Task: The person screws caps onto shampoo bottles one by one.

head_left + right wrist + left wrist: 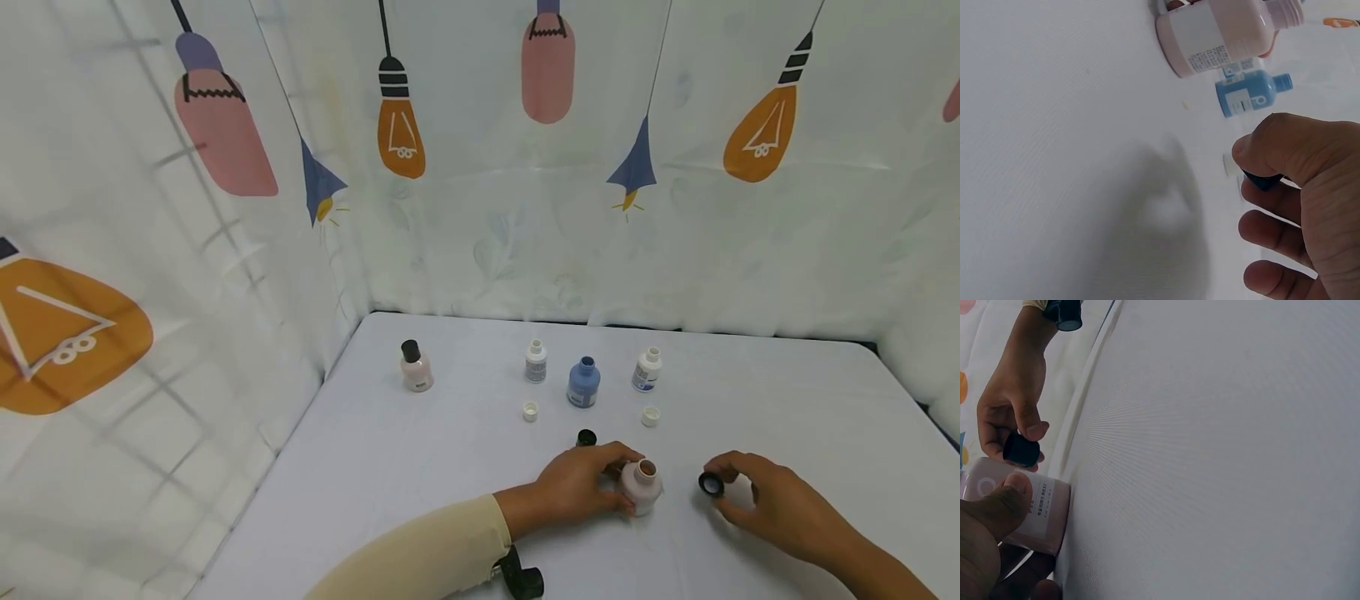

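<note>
The left hand (576,483) grips one uncapped pink bottle (642,492); the right hand (776,507), nearer to the right edge of the bench (795,400), pinches a small black cap (710,484).

Head looks down; close wrist views seem sideways.

A white table (787,400) carries several small bottles and caps. Toward the back left stands a capped pink bottle (417,372), well apart from the rest. Farther right come a left white bottle (536,367), a blue bottle (583,385) and a right white bottle (646,372), all uncapped. A left white cap (530,412) and a right white cap (650,416) lie before the white pair. Nearer the front are a partly hidden dark cap (587,437) and an open pink bottle (642,492)
</note>
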`<act>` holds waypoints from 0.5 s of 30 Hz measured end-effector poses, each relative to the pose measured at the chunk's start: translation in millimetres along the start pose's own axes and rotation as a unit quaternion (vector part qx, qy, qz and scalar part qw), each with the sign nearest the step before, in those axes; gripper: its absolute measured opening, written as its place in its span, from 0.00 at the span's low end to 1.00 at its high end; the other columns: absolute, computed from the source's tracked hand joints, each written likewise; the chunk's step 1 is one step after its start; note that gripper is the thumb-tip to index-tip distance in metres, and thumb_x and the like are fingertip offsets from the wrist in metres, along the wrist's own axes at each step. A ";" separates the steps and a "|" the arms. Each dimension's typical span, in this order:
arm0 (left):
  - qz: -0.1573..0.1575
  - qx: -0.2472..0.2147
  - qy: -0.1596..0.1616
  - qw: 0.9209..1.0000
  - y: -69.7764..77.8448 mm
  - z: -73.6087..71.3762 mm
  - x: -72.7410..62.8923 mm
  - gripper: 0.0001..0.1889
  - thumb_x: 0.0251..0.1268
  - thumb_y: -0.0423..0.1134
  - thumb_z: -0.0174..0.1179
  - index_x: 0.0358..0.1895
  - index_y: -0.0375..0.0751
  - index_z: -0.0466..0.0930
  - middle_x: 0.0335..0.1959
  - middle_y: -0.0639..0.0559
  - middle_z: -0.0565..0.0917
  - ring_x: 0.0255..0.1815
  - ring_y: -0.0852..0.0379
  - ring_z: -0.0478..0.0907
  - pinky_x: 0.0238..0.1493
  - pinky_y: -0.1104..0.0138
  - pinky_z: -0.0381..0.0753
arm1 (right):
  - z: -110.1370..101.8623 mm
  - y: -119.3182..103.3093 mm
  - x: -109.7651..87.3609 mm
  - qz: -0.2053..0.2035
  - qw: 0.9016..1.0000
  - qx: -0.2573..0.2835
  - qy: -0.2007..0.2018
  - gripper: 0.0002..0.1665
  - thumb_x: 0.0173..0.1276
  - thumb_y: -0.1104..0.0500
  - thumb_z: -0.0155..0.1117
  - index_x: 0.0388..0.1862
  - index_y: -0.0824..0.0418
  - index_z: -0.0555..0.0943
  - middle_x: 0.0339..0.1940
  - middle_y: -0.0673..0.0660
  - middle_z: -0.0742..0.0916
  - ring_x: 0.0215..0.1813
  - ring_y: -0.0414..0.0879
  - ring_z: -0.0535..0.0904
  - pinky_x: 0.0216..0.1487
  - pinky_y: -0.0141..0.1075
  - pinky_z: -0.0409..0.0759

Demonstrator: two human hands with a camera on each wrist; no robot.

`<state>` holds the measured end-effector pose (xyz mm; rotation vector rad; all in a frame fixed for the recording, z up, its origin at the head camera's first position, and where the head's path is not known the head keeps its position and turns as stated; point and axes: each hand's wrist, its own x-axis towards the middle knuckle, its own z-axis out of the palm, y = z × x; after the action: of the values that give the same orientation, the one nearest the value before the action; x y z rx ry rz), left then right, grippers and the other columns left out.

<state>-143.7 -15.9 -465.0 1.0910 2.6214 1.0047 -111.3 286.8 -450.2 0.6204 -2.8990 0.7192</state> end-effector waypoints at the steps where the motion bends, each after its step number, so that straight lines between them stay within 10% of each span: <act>1: -0.001 0.001 -0.001 1.000 0.5 -0.6 0.1 0.32 0.62 0.50 0.73 0.69 0.60 0.73 0.58 0.68 0.82 0.58 0.76 0.75 0.56 0.76 0.73 | 0.0 -0.6 0.5 -0.007 1.000 0.002 0.011 0.25 0.50 0.62 0.84 0.46 0.49 0.83 0.35 0.38 0.80 0.31 0.31 0.69 0.27 0.30 0.71; 15: -0.012 -0.003 -0.001 1.000 -0.7 -0.1 0.4 0.32 0.61 0.51 0.74 0.68 0.63 0.73 0.59 0.70 0.82 0.59 0.76 0.75 0.58 0.75 0.73 | -6.4 -13.7 8.6 0.016 1.000 0.007 0.016 0.26 0.54 0.56 0.84 0.50 0.49 0.81 0.36 0.41 0.82 0.29 0.36 0.70 0.27 0.31 0.70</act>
<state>-144.4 -16.0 -465.4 1.0573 2.6225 1.0048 -113.6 275.6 -437.2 0.5599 -2.8835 0.7471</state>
